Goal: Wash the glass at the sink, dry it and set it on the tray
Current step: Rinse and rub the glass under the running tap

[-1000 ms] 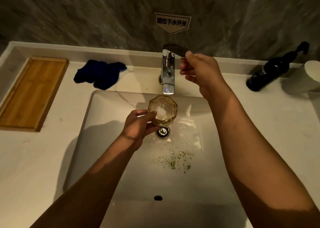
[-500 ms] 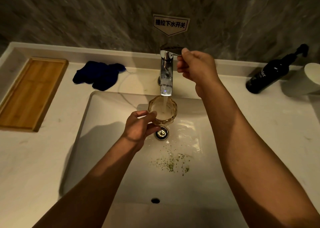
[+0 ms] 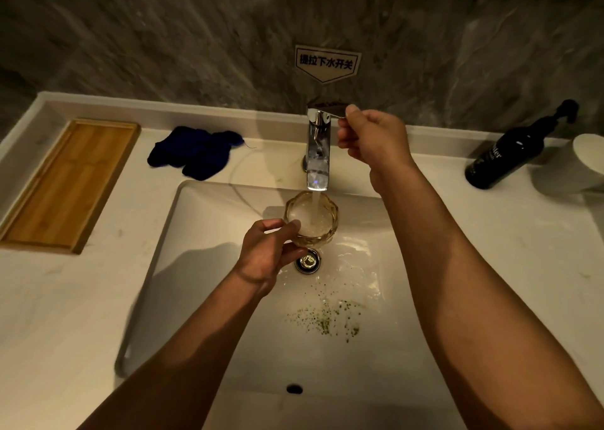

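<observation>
1. The washing step is judged to be in hand: the glass (image 3: 312, 218) is held upright directly under the spout of the faucet (image 3: 317, 155), above the basin of the sink (image 3: 202, 233), and a stream of water is seen falling into it.
2. The glass is gripped at its near side by the left hand (image 3: 271, 253), thumb and fingers curled round the wall.
3. The faucet's lever (image 3: 328, 109) is pinched by the fingertips of the right hand (image 3: 372, 138), the other fingers being curled in.
4. The glass is seen filled with churning, frothy water close to the rim.
5. Green specks are scattered on the sink floor, on the near side of the drain (image 3: 308, 261).
6. The next move is judged to call for the lever to be closed and the glass tipped out over the sink.
7. For drying, the blue cloth (image 3: 196, 151) lies left of the faucet; the wooden tray (image 3: 65, 184), farther left of the faucet, holds nothing.
</observation>
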